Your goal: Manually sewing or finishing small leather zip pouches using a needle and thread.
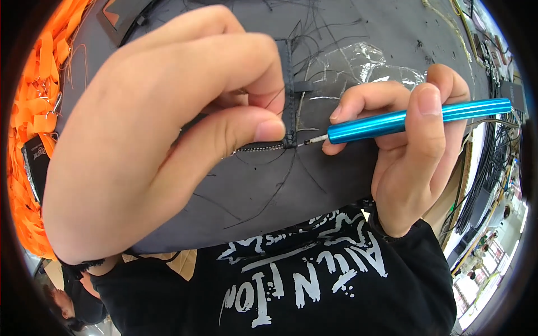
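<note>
My left hand is closed, thumb and fingers pinching a narrow black stitched fabric piece at its edge. A row of small shiny beads or teeth runs from its lower corner back under my thumb. My right hand grips a bright blue metallic pen-shaped tool, with a cord trailing from its rear end. Its thin, darkened tip points left at the lower corner of the black piece, very close to it; whether they touch I cannot tell. Loose black threads hang and lie around that corner.
Cut black threads litter the dark grey work surface. Crumpled clear plastic lies beyond the tool. A heap of orange straps fills the left side. Black cables bunch along the right edge. Another person shows at lower left.
</note>
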`<state>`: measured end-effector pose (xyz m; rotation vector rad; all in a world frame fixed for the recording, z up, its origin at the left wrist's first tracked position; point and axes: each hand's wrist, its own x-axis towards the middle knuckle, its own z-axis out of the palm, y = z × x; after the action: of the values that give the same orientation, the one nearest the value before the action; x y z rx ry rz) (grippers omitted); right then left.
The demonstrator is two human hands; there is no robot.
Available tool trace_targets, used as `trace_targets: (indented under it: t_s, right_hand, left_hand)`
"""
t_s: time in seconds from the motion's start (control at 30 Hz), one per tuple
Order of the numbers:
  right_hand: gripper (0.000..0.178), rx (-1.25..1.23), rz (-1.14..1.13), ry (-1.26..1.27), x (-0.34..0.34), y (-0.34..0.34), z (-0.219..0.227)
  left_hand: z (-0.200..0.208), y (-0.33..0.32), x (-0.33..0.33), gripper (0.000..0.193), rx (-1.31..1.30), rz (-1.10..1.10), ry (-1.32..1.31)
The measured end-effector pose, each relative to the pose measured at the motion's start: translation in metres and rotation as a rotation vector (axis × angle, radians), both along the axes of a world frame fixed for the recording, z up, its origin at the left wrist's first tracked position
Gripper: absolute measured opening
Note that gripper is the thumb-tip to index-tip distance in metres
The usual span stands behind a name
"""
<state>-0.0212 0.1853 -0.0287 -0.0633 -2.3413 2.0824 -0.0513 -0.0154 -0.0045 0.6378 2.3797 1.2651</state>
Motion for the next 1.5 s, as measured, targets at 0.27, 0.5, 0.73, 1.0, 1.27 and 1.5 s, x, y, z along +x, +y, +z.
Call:
trace_targets:
  t_s: [0.27, 0.5, 0.73, 1.0, 1.27, 1.5]
  right_hand:
    - [0.034, -0.017, -0.026, 0.035, 0.000, 0.002, -0.007]
    - [0.038, -0.001, -0.050, -0.008, 0.000, 0.004, -0.007]
    - [0.038, 0.013, -0.055, 0.015, 0.000, 0.005, -0.007]
    - [0.034, 0.013, -0.090, 0.033, -0.001, 0.002, -0.009]
    - [0.033, -0.040, -0.124, 0.011, -0.001, 0.002, -0.008]
    - [0.024, -0.252, -0.024, 0.136, -0.003, 0.005, -0.016]
  left_hand:
    - [-0.010, 0.012, 0.003, 0.015, 0.073, 0.061, 0.195]
    - [0.004, -0.004, -0.001, 0.020, -0.186, -0.046, 0.100]
    - [0.004, -0.007, -0.004, 0.023, -0.194, -0.094, 0.132]
    - [0.007, -0.008, -0.004, 0.023, -0.228, -0.099, 0.141]
    - [0.007, -0.013, -0.003, 0.024, -0.127, -0.044, 0.106]
    - [0.023, -0.049, -0.025, 0.020, -0.715, 0.376, 0.649]
